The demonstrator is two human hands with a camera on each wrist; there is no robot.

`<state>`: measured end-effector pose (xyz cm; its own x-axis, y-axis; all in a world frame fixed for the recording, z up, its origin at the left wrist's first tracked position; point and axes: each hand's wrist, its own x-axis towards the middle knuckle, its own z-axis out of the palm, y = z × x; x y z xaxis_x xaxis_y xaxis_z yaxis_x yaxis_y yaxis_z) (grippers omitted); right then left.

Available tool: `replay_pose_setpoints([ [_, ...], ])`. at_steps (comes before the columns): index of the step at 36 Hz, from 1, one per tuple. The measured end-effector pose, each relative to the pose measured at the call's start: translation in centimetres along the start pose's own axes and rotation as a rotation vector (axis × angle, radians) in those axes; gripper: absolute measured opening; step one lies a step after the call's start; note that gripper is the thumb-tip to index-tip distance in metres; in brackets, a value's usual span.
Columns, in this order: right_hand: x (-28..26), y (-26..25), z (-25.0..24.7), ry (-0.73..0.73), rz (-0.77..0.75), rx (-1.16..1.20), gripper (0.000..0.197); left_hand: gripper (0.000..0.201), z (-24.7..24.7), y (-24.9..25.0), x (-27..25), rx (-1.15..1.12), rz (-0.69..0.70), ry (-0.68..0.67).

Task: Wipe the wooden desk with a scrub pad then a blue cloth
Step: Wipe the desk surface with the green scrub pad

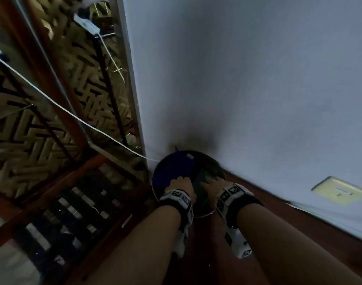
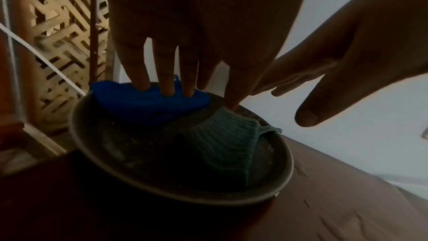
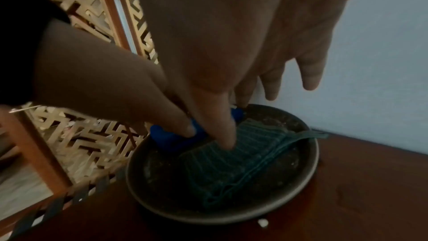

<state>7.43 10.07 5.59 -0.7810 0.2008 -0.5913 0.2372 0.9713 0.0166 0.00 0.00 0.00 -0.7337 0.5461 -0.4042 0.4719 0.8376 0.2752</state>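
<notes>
Nearest the head camera, at the bottom of the frame, I see my two forearms reaching up the picture, each with a marked band at the wrist. Just beyond them my left hand rests on the blue cloth; in the left wrist view its fingers point down, slightly spread, with the tips pressing into the cloth, and I cannot tell whether they pinch it. My right hand is beside it over the green scrub pad; in the right wrist view its thumb presses onto the pad while the other fingers hang straight and spread. Both cloth and pad lie in a dark round dish, the cloth in its left part and the pad in its right, touching along the middle. The dish stands on the wooden desk, in the lower centre of the head view, close to the pale wall. Further off, at the left of the frame, stands a patterned lattice screen, crossed by a white cable.
</notes>
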Motion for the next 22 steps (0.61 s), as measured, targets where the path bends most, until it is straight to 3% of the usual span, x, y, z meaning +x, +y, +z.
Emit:
replay_pose_setpoints([
  [4, 1.7, 0.3, 0.5, -0.126, 0.060, -0.045, 0.075, 0.040, 1.5, 0.1, 1.6, -0.020, -0.079, -0.032],
  [12, 3.6, 1.6, 2.8, -0.127, -0.003, -0.012, 0.071, 0.031, 3.8, -0.6, 2.8, -0.055, -0.214, -0.125],
  [18, 4.0, 2.2, 3.7, -0.039, 0.010, 0.015, 0.084, 0.022, 1.9, 0.2, 2.8, -0.129, -0.035, -0.138],
  [22, 4.3, 2.5, 3.7, 0.076, -0.010, 0.064, 0.093, 0.033, 1.5, 0.6, 2.1, -0.306, 0.095, -0.098],
])
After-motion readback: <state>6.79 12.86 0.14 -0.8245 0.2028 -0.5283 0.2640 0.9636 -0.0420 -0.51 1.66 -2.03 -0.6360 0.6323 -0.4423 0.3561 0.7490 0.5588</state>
